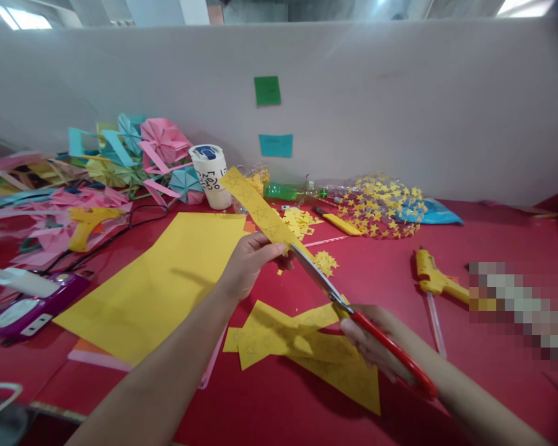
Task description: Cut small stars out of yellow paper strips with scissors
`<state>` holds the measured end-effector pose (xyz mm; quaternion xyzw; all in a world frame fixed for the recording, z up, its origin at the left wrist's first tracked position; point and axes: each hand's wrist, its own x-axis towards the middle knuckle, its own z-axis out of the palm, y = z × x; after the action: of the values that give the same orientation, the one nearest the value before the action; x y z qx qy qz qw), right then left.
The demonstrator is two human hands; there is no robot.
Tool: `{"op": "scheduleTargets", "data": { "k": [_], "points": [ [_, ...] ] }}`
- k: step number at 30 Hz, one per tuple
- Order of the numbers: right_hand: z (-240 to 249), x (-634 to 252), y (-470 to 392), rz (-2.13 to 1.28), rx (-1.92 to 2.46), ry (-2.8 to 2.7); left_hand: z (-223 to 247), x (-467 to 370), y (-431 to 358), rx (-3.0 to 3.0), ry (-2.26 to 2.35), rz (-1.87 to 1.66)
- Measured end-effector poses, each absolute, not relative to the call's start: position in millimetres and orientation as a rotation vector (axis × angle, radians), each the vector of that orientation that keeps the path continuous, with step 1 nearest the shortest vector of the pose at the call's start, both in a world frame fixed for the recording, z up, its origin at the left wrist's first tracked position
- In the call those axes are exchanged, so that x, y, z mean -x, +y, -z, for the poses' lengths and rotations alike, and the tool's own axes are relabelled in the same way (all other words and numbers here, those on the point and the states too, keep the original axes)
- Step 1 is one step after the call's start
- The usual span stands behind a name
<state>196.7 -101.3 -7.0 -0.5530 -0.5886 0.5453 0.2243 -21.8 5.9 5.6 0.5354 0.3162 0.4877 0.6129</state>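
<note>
My left hand (pixel 251 260) pinches a strip of yellow paper (pixel 263 214) with stars drawn on it in pencil. In my right hand (pixel 376 337) are red-handled scissors (pixel 316 272), their tips at the strip beside my left thumb. The blades look nearly closed along the strip's edge. Below lie more yellow paper pieces (pixel 270 331) with drawn stars, overlapping on the red table. Just beyond my hands sit a small heap of cut yellow stars (pixel 325 263) and a larger pile of yellow paper bits (pixel 300 222).
Large yellow sheets (pixel 167 279) lie left, near a yellow glue gun (pixel 90 223) and a purple power strip (pixel 37 306). Behind are folded paper decorations (pixel 165 141), a white cup (pixel 211 179), a green bottle (pixel 283 190) and a yellow cutter (pixel 341 223). Another glue gun (pixel 432 275) rests right.
</note>
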Motion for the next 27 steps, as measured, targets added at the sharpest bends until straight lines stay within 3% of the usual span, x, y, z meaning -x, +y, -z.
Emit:
{"op": "scheduleTargets", "data": {
  "k": [23, 27],
  "points": [
    [24.4, -190.0, -107.9, -1.580, 1.355, -1.453, 3.4, -5.7, -21.3, -1.267, 0.856, -1.261],
    [29.4, -189.2, -106.6, -1.745, 1.365, -1.445, 6.9, -7.3, -24.1, -1.325, 0.924, -1.257]
  ]
}}
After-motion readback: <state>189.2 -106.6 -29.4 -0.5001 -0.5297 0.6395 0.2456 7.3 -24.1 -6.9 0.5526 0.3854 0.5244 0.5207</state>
